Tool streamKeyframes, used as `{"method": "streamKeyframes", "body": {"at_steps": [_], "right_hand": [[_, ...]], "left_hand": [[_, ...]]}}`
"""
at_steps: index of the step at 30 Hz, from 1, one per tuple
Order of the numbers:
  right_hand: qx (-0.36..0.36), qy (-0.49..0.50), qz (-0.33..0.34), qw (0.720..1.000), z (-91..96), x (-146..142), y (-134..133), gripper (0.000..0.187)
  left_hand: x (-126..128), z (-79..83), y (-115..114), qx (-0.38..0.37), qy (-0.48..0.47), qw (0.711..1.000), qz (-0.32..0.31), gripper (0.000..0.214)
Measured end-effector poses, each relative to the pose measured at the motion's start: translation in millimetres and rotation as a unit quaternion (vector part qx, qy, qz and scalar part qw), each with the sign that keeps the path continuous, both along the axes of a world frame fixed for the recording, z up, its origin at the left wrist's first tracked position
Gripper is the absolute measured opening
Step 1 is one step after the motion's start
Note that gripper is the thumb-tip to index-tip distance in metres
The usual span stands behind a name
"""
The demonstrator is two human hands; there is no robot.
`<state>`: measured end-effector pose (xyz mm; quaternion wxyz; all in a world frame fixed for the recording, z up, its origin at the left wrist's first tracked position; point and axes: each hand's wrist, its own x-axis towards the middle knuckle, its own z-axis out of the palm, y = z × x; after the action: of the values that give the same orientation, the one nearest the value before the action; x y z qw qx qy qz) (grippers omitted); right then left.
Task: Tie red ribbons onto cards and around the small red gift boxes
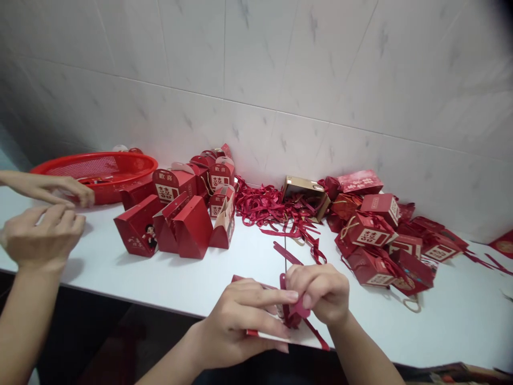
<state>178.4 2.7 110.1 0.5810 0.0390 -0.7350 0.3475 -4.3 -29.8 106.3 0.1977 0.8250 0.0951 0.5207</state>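
Observation:
At the table's front edge, my left hand (248, 315) is closed around a small red and white gift box (306, 336), its forefinger stretched towards the ribbon. A dark red ribbon (300, 309) stands up from the top of the box. My right hand (323, 291) pinches this ribbon between thumb and fingers, and one ribbon end (286, 252) sticks out behind the hand. My fingers hide much of the box. Beyond my hands lies a heap of loose red ribbons (264, 203) beside an open cardboard box (302, 184).
Several red gift boxes (194, 227) stand upright at left centre. More boxes with ribbons (371, 235) lie piled at right. A red plastic basket (148, 166) is at far left. Another person's hands (44, 232) rest over the table there. A tiled wall (256, 64) rises behind.

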Motion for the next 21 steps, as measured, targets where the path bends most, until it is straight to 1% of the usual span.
{"method": "streamKeyframes", "body": {"at_steps": [4,6,8,11,13,16,21], "right_hand": [[-0.031,0.046,-0.037,0.998,-8.3,-8.8,-1.4,0.017],[-0.049,0.051,-0.039,0.997,-11.3,-11.1,-0.2,0.016],[-0.058,0.045,-0.029,0.997,-12.1,-10.9,2.0,0.015],[-0.049,0.040,-0.019,0.998,-9.3,-6.5,5.2,0.016],[-0.033,0.038,-0.024,0.998,-6.5,-2.6,6.0,0.018],[-0.007,0.022,-0.035,0.999,-3.6,1.7,4.8,0.019],[0.014,-0.004,-0.049,0.999,-2.0,2.8,1.0,0.018]], "left_hand": [[3.2,-5.5,-2.4,-0.061,-0.041,0.997,0.000,0.008],[2.2,-6.3,-3.3,-0.093,-0.051,0.994,-0.007,0.008],[0.0,-6.0,-4.7,-0.113,-0.059,0.992,-0.015,0.015],[-3.4,-4.7,-7.7,-0.125,-0.069,0.990,-0.017,0.032],[-4.3,-3.9,-9.5,-0.133,-0.076,0.988,-0.018,0.038],[-3.7,-3.3,-10.7,-0.140,-0.074,0.987,-0.023,0.039],[-2.7,-5.1,-10.2,-0.141,-0.072,0.987,-0.038,0.033]]}}
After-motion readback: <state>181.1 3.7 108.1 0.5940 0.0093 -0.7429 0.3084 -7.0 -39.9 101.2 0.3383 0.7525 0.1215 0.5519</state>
